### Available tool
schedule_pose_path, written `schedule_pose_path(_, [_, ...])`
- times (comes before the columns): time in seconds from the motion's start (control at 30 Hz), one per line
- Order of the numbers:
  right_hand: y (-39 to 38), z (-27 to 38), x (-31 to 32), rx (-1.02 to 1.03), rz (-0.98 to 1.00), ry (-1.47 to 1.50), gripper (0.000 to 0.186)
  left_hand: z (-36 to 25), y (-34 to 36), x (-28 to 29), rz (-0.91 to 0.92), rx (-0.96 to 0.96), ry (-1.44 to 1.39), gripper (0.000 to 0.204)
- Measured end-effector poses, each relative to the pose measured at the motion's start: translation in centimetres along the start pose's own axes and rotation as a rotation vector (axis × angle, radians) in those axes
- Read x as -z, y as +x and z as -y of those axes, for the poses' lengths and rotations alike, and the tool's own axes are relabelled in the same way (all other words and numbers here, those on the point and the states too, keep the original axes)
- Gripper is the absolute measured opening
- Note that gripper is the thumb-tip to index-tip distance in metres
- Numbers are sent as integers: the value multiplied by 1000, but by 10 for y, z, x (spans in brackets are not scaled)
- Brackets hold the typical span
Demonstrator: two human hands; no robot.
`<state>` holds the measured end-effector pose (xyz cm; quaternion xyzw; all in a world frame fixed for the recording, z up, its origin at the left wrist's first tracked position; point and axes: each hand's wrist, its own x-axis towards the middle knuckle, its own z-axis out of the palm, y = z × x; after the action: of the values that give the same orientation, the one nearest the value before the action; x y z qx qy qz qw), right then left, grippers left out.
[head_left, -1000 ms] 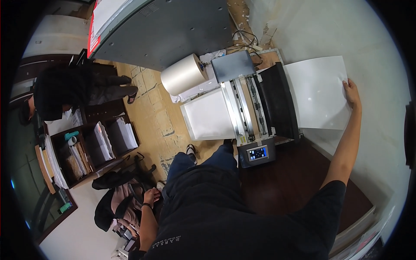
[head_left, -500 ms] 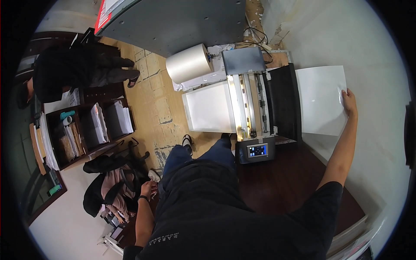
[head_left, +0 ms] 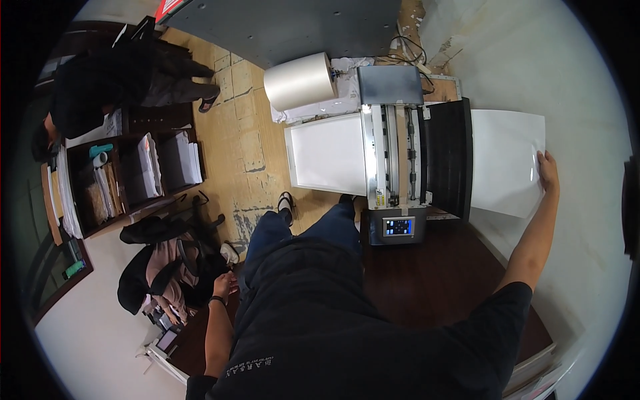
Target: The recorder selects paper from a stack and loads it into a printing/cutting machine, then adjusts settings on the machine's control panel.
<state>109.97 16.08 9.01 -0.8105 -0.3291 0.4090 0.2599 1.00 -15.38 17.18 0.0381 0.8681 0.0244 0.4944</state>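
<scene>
My right hand point(head_left: 548, 172) pinches the far right edge of a large white sheet point(head_left: 503, 160). The sheet lies against the right side of a grey feed-through machine point(head_left: 392, 75), beside its raised black cover point(head_left: 448, 160), and bows a little near my fingers. Rollers and bars point(head_left: 411, 153) show in the machine's open top. A lit control screen point(head_left: 399, 227) sits on its near end. Beside my left thigh hangs my left hand point(head_left: 225, 285), its fingers loosely curled and apart, with nothing visible in them.
A white tray point(head_left: 289, 157) adjoins the machine's left side. Behind it lies a big cream roll point(head_left: 300, 81), below a dark grey cabinet point(head_left: 287, 30). One person point(head_left: 100, 87) stands far left, another point(head_left: 163, 267) sits near left. Shelves point(head_left: 127, 177) hold papers. A wall point(head_left: 587, 220) stands right.
The view has shifted slightly, so the machine appears farther right. The bright light inside the machine has dimmed. My right hand stays on the sheet, which now bows more near its edge.
</scene>
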Motion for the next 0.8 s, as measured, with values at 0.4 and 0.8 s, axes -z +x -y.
schedule_pose_path(0.4, [6, -19, -1, -111, 113, 81, 41, 8, -17, -13, -20, 51, 26, 25])
schedule_pose_path(0.8, [8, -31, -7, -72, -12, -65, 49, 17, -14, -14, -32, 45, 52, 25])
